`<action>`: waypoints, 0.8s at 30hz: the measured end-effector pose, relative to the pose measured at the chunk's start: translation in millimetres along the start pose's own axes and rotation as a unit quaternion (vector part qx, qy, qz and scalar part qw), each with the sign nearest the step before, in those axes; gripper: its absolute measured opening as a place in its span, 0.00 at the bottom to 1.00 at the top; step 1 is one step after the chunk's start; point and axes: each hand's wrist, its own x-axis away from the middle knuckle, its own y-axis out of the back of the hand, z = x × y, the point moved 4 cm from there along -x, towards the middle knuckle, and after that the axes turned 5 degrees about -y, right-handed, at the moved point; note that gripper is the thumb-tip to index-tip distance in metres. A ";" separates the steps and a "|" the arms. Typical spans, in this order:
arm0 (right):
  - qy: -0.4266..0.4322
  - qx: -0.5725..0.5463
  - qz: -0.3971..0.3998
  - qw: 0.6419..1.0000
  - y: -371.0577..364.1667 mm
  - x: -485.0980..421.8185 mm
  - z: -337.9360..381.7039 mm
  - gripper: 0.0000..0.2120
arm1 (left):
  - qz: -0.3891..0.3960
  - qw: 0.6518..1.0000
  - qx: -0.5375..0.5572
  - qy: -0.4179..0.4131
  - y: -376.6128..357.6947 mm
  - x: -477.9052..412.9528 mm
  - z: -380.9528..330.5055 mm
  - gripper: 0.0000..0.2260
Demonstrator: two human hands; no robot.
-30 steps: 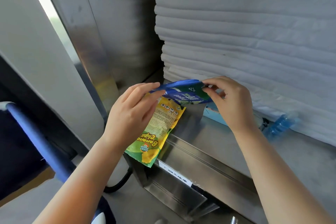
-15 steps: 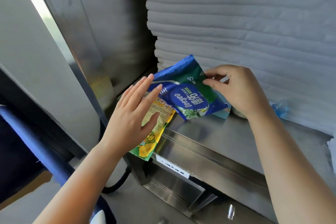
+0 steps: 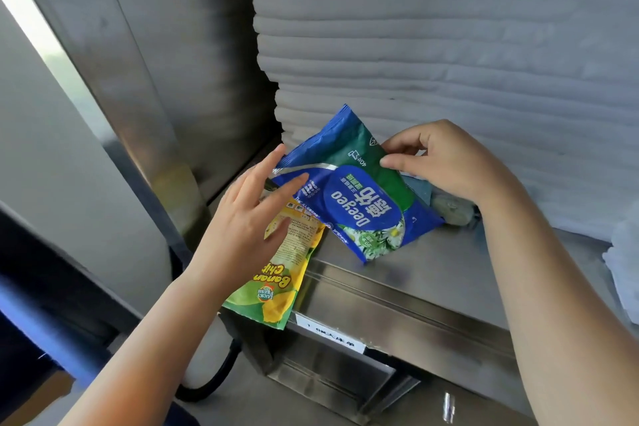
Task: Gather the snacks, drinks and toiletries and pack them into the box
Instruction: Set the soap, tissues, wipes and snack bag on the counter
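Observation:
A blue and green Deeyeo pack [image 3: 359,197] is tilted up on the steel shelf [image 3: 449,273], its face toward me. My right hand [image 3: 446,159] pinches its upper right edge between thumb and fingers. My left hand [image 3: 249,218] is spread flat, fingertips touching the pack's left side, palm over a yellow-green banana chips bag [image 3: 276,284] that hangs over the shelf's front edge. A pale blue item [image 3: 420,188] and a grey-green object [image 3: 449,209] lie partly hidden behind the pack and my right hand.
A tall stack of folded white linen [image 3: 449,45] fills the back of the shelf. White cloth [image 3: 624,263] lies at the right edge. Steel panels [image 3: 166,62] close the left side. A blue bar [image 3: 41,328] and a black hose [image 3: 214,380] sit low left.
The pack was lifted from lying edge-on to standing tilted with its face toward me. My left hand let go of its edge and spread open over the chips bag.

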 end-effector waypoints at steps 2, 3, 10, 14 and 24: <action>-0.014 -0.025 -0.007 1.000 -2.8 -0.4 -4.8 0.05 | 0.000 1.000 -0.002 0.006 -3.7 0.9 -2.0 0.25; -0.021 -0.039 -0.014 0.999 -3.6 0.0 -6.6 0.06 | -0.003 1.000 -0.003 0.011 -5.5 1.2 -3.6 0.24; -0.042 -0.182 -0.088 0.978 -9.6 28.8 -19.4 0.13 | -0.004 0.997 0.038 0.062 -22.6 0.4 -32.6 0.30; -0.094 -0.249 -0.208 0.941 -24.8 65.1 -37.8 0.09 | 0.042 0.994 0.062 0.076 -45.9 1.4 -59.9 0.34; -0.142 -0.310 -0.331 0.880 -41.4 117.2 -51.8 0.03 | 0.074 0.958 0.199 0.193 -96.6 -6.5 -97.1 0.48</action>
